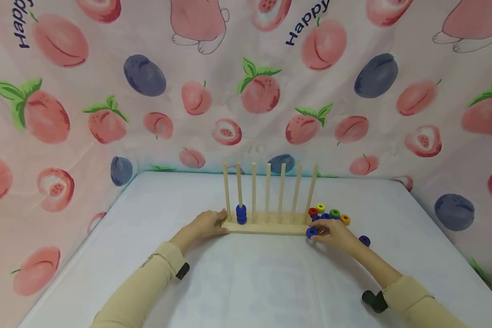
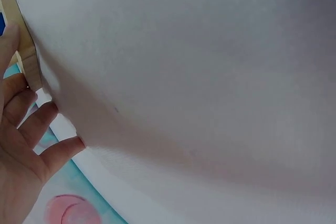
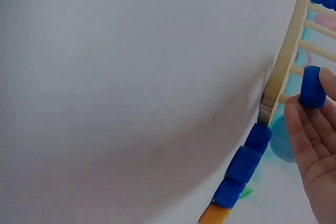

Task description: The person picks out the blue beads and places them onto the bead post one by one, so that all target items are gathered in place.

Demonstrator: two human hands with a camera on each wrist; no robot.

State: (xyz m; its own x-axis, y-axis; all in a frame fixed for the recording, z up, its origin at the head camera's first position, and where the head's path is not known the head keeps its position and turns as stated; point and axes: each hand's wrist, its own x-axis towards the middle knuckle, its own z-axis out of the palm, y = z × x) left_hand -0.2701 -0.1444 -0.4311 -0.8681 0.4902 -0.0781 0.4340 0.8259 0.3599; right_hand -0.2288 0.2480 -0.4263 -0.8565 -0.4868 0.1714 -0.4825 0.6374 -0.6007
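Note:
A wooden stand with several upright pegs sits on the white table. My left hand grips the stand's left end between thumb and fingers; the left wrist view catches the corner of its base. Three blue beads are stacked on the second peg from the left. At the stand's right end, my right hand pinches a blue bead between thumb and fingers. The right wrist view shows this held bead in front of the pegs.
Loose beads lie by the stand's right end, among them a red bead, a yellow bead, a green bead and an orange bead. A dark blue bead lies apart, near the right wrist. Fruit-print cloth hangs behind the table.

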